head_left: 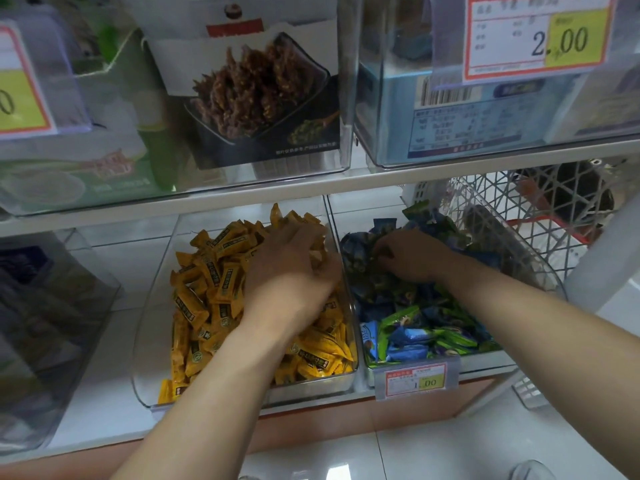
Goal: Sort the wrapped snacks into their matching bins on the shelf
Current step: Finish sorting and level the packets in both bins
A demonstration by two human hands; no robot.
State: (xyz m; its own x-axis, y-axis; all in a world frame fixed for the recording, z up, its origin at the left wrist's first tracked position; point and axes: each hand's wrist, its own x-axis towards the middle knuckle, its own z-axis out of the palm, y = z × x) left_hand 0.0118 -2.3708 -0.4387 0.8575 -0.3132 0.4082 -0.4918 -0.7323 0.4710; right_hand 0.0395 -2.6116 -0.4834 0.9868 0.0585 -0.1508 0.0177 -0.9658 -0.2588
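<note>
Left hand curled into the yellow snacks heaped in their bin, right hand curled among blue-green snacks next door, grips unclear: nudge the heap and yellows spill over the shared wall.

Yellow snacks, small wrapped bars with dark labels, lie heaped at all angles in a clear bin on the lower shelf. Just beside it on the right, a second clear bin holds a jumbled pile of blue and green snacks in crinkled wrappers.
</note>
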